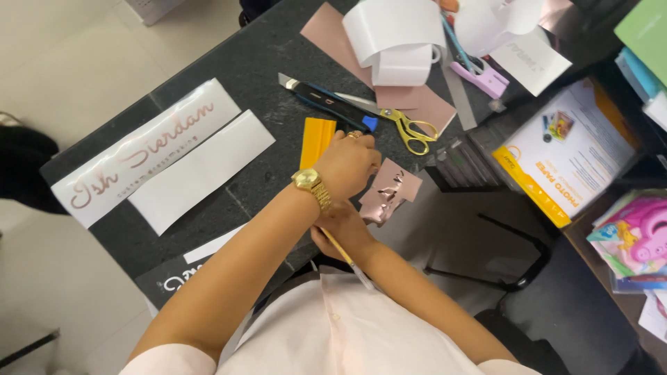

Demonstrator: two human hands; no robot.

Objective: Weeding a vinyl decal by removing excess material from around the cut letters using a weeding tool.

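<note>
My left hand (345,163) pinches the crumpled rose-gold vinyl scrap (389,194), steadying it off the dark worktop (250,76). Beneath it, my right hand (340,229) closes on a thin yellow-handled tool (345,257), ready to pick at the foil.

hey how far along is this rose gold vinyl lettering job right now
Looks done: one lettered strip lies finished on the dark table, a blank white strip beside it. In hand: the left hand pinches a small rose gold piece while the right hand holds a thin tool. That piece looks only partly picked clean.

Scissors (410,128) right of squeegee (317,141)
</note>
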